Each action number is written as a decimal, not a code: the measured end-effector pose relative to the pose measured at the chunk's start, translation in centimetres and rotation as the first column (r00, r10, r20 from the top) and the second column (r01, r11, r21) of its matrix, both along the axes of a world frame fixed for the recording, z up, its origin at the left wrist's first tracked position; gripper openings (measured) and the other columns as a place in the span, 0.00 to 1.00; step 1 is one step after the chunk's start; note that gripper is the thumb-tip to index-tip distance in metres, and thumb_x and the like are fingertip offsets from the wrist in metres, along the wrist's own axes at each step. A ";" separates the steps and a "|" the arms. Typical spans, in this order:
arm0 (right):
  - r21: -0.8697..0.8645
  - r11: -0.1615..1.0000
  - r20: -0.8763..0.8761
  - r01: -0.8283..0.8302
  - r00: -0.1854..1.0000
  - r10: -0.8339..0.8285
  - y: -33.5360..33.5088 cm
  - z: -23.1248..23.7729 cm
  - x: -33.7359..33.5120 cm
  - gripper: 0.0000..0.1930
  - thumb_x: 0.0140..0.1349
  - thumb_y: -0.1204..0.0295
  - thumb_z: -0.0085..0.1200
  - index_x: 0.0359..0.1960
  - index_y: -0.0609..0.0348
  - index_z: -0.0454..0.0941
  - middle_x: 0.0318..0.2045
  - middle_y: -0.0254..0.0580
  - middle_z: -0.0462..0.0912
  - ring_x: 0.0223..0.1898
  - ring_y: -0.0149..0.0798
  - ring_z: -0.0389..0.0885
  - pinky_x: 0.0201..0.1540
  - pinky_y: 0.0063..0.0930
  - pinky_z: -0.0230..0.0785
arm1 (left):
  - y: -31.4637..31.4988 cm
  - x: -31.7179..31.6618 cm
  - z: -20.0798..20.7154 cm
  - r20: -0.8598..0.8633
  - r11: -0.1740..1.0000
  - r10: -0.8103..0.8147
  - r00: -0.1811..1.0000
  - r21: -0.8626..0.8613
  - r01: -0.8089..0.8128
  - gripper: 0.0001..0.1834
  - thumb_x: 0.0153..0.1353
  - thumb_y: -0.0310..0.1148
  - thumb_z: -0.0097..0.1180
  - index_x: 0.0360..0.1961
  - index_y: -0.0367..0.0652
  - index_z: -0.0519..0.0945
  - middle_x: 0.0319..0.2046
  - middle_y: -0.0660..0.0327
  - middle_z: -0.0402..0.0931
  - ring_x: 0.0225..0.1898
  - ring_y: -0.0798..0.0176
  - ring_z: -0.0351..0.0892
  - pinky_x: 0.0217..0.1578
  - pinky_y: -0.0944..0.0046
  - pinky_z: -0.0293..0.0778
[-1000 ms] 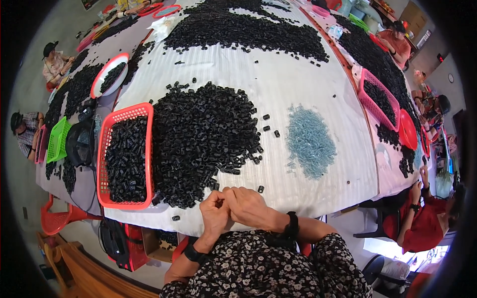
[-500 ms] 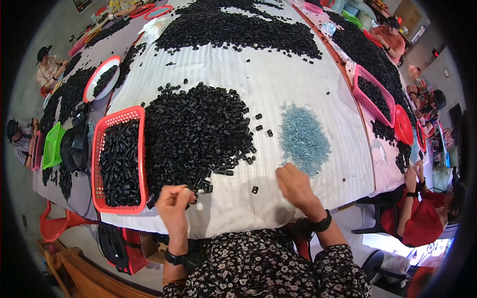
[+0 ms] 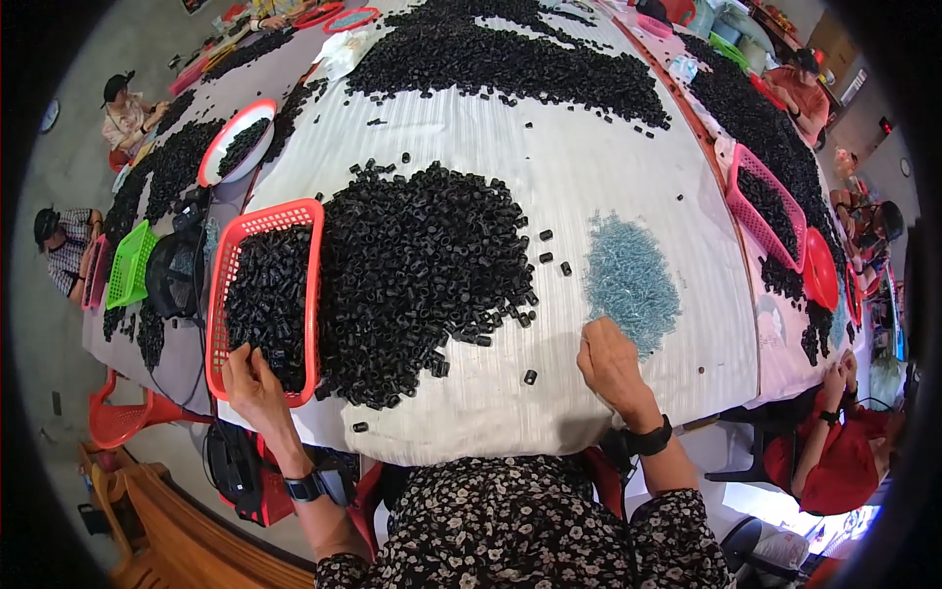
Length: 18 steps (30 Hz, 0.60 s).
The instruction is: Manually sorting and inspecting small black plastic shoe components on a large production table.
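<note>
My left hand (image 3: 257, 391) reaches over the near rim of a red plastic basket (image 3: 316, 294), its thumb and fingertips slightly apart above the pieces inside; I see nothing held there. Small black cylindrical pieces (image 3: 263, 294) fill the basket. Beside it lies a broad heap of similar black hollow pieces (image 3: 422, 275), with a few strays at its right edge. My right hand (image 3: 616, 371) is at the near left edge of a pile of tiny pale-blue, glassy-looking pieces (image 3: 633, 280). Its fingers are closed together, and whatever they hold is hidden.
Another black heap (image 3: 510, 69) covers the far table. A white red-rimmed basin (image 3: 235, 167) and a green basket (image 3: 130, 265) stand left. At right are a pink basket (image 3: 765, 206) and a red bowl (image 3: 820, 270). Other people sit along both sides.
My left hand has moved left from the heap's near edge to the basket, its pinched fingers loosening. My right hand stays by the pale-blue pile. The whole view has shifted slightly.
</note>
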State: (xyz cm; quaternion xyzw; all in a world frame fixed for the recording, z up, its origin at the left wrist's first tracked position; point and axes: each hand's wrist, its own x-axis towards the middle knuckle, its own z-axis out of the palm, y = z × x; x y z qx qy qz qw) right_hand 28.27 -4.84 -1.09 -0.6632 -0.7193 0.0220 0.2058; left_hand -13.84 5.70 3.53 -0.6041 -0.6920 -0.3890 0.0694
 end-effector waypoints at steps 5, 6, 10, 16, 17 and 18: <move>0.105 0.994 -0.237 0.024 0.971 0.002 0.4 0.2 -1.1 0.10 0.54 0.82 0.46 0.39 0.63 0.69 0.31 0.51 0.68 0.31 0.52 0.71 0.32 0.40 0.65 | 0.4 2.4 0.1 -0.327 0.989 0.067 0.943 0.149 -0.018 0.11 0.54 0.23 0.57 0.39 0.33 0.75 0.36 0.50 0.73 0.41 0.46 0.71 0.45 0.51 0.68; 0.105 0.994 -0.236 0.019 0.972 0.006 0.5 0.2 -1.3 0.10 0.54 0.82 0.46 0.39 0.63 0.69 0.31 0.51 0.68 0.31 0.52 0.71 0.32 0.40 0.65 | 0.1 3.7 0.1 -0.253 0.979 -0.037 0.967 0.186 0.087 0.10 0.54 0.23 0.57 0.38 0.33 0.75 0.35 0.50 0.74 0.40 0.47 0.72 0.43 0.52 0.68; 0.124 0.992 -0.378 -0.013 0.924 0.060 0.6 0.6 -2.4 0.11 0.54 0.82 0.49 0.40 0.62 0.70 0.32 0.51 0.69 0.31 0.52 0.72 0.33 0.39 0.66 | -1.7 11.7 -0.3 -0.032 0.807 -0.580 0.814 0.114 0.580 0.06 0.50 0.21 0.58 0.31 0.37 0.77 0.29 0.55 0.76 0.32 0.53 0.75 0.33 0.59 0.70; 0.161 0.987 -0.456 0.020 0.888 0.057 0.1 1.8 -4.2 0.08 0.53 0.82 0.54 0.34 0.61 0.72 0.29 0.46 0.71 0.26 0.45 0.72 0.28 0.33 0.66 | -5.7 21.5 -6.2 0.075 0.375 -0.917 0.392 -0.173 0.911 0.07 0.47 0.26 0.58 0.29 0.38 0.75 0.23 0.54 0.70 0.27 0.52 0.70 0.30 0.57 0.69; 0.139 0.989 -0.484 0.055 0.875 0.019 -0.3 1.9 -4.3 0.07 0.52 0.82 0.55 0.33 0.61 0.72 0.27 0.45 0.71 0.24 0.42 0.71 0.26 0.31 0.66 | -5.9 22.4 -6.4 0.049 0.321 -0.940 0.338 -0.212 0.923 0.07 0.48 0.28 0.58 0.28 0.38 0.74 0.23 0.54 0.69 0.27 0.52 0.69 0.30 0.57 0.69; 0.188 0.981 -0.485 0.041 0.873 0.056 -0.3 1.8 -4.3 0.07 0.53 0.82 0.55 0.33 0.61 0.72 0.27 0.43 0.71 0.22 0.38 0.71 0.24 0.28 0.65 | -6.0 22.7 -6.5 0.026 0.268 -0.959 0.283 -0.252 0.930 0.08 0.49 0.30 0.58 0.27 0.38 0.73 0.23 0.53 0.68 0.28 0.52 0.69 0.31 0.57 0.68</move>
